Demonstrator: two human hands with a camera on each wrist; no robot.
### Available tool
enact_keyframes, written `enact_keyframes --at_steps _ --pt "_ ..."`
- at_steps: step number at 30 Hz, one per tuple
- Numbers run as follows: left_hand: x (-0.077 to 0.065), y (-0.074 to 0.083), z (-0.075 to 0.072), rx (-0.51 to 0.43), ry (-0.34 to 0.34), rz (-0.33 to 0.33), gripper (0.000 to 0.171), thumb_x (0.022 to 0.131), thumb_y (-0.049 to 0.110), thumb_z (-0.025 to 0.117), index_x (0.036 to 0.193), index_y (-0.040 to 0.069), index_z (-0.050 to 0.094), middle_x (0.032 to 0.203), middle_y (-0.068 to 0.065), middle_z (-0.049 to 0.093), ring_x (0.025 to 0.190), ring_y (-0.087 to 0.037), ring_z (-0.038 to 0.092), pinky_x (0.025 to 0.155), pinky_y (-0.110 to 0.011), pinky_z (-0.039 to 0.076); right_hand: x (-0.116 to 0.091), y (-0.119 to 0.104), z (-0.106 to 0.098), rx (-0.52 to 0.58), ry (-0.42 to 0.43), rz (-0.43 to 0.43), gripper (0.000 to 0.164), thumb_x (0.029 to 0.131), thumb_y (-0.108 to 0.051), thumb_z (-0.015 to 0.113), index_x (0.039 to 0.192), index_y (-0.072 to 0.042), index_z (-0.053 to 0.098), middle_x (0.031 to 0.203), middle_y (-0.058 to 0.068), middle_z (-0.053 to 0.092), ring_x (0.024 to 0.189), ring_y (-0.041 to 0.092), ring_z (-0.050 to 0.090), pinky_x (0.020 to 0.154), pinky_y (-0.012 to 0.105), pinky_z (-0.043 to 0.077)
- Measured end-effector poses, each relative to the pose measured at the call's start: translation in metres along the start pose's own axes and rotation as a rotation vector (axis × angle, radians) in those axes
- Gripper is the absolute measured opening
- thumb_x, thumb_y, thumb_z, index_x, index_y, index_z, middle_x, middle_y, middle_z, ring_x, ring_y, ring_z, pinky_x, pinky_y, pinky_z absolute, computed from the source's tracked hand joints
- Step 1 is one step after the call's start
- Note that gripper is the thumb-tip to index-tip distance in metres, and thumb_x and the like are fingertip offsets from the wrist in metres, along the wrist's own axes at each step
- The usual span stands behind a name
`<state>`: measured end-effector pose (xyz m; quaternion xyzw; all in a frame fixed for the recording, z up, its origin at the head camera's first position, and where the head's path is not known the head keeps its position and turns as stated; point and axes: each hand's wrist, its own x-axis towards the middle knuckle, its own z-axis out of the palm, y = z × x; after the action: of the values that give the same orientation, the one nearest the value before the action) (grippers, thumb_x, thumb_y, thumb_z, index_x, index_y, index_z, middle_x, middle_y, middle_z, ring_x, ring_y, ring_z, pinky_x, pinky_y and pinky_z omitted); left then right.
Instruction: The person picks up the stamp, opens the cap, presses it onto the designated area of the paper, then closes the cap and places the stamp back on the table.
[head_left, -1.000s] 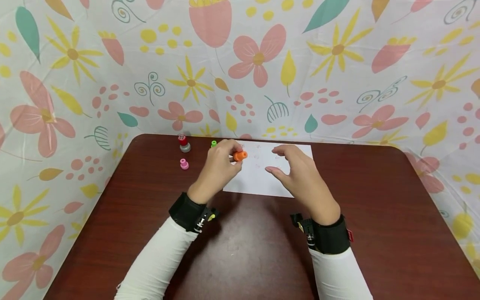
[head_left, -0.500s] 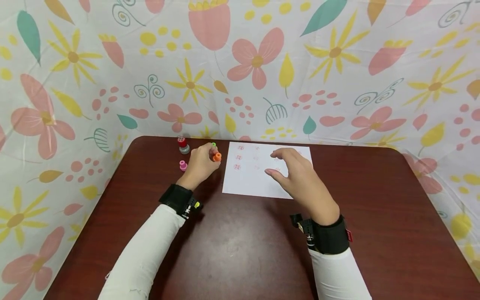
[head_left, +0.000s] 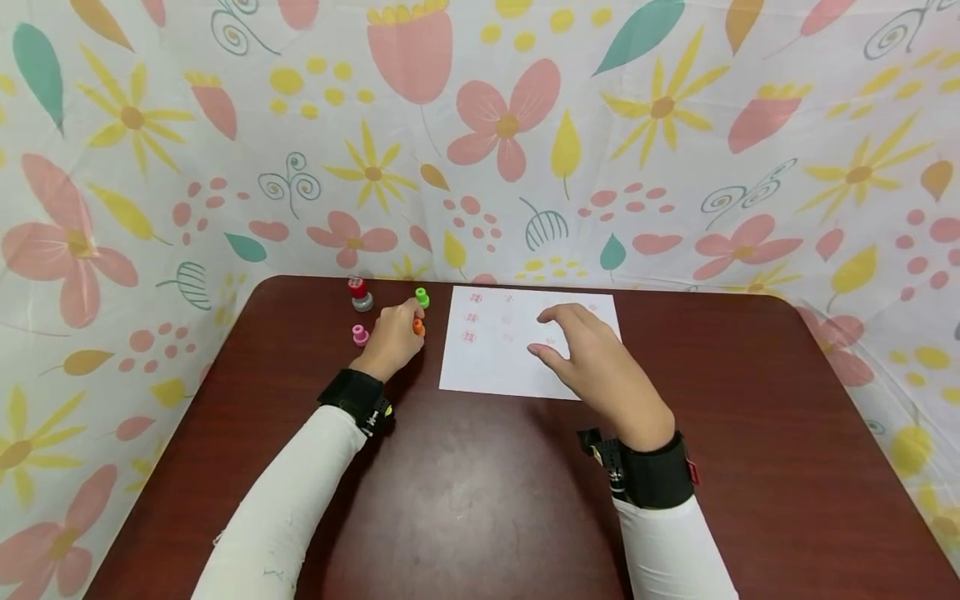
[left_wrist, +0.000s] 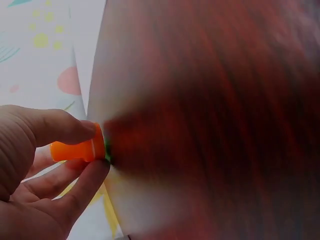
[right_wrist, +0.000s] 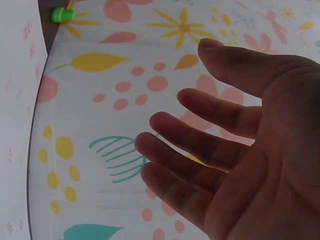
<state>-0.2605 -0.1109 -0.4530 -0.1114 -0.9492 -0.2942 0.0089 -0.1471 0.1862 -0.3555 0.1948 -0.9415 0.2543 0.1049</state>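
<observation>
Left of the paper and close over the table, my left hand (head_left: 392,337) pinches a small orange stamp (left_wrist: 75,151) between thumb and fingers. In the head view the fingers hide most of that stamp. Just beyond them stands a green stamp (head_left: 422,297), and a pink stamp (head_left: 360,336) is to the left of the hand. My right hand (head_left: 603,371) hovers over the right part of the white paper (head_left: 495,367), fingers and thumb spread apart around nothing. Several faint red prints mark the sheet; some are hidden by this hand.
A red-and-grey stamp (head_left: 361,295) stands near the table's back left corner. Behind the dark wooden table (head_left: 465,500) hangs a flower-patterned cloth (head_left: 562,167), right along the back edge. Both forearms wear white sleeves and black wrist straps.
My left hand has carried the orange stamp leftward off the paper and down toward the table, beside the green stamp. My right hand has stayed in nearly the same pose.
</observation>
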Motion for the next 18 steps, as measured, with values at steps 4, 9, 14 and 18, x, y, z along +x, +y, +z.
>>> enact_keyframes --at_steps 4,9,14,18 --pt "0.0 -0.001 -0.001 0.037 0.016 0.021 0.028 0.086 -0.007 0.073 0.112 -0.001 0.063 0.093 -0.016 0.068 0.085 -0.031 0.065 0.079 -0.042 0.059 0.001 0.0 -0.001 -0.002 -0.014 0.004 0.039 0.095 -0.024 0.077 0.124 -0.002 0.061 0.124 0.014 0.065 0.115 0.031 0.062 0.098 0.048 0.054" --pt "-0.004 -0.002 0.001 0.103 0.031 0.053 0.03 0.086 -0.002 0.073 0.116 -0.002 0.065 0.097 -0.016 0.071 0.098 -0.036 0.061 0.089 -0.044 0.056 0.0 0.002 -0.001 -0.011 -0.051 0.024 0.037 0.097 -0.022 0.075 0.124 -0.001 0.061 0.124 0.016 0.065 0.114 0.031 0.062 0.097 0.048 0.054" --pt "-0.01 0.007 -0.002 0.169 0.087 0.135 0.044 0.091 0.014 0.074 0.131 -0.002 0.063 0.119 -0.02 0.069 0.112 -0.039 0.055 0.097 -0.045 0.055 0.0 0.006 -0.002 -0.039 -0.069 0.058 0.039 0.098 -0.022 0.073 0.126 0.001 0.06 0.127 0.018 0.064 0.118 0.032 0.06 0.1 0.05 0.053" --pt "-0.019 0.016 -0.008 0.238 0.148 0.249 0.056 0.096 0.027 0.072 0.14 -0.004 0.057 0.139 -0.025 0.06 0.127 -0.041 0.054 0.108 -0.049 0.051 0.0 0.014 -0.003 -0.065 -0.034 0.058 0.041 0.098 -0.02 0.072 0.13 0.003 0.059 0.135 0.021 0.061 0.127 0.037 0.056 0.107 0.053 0.049"
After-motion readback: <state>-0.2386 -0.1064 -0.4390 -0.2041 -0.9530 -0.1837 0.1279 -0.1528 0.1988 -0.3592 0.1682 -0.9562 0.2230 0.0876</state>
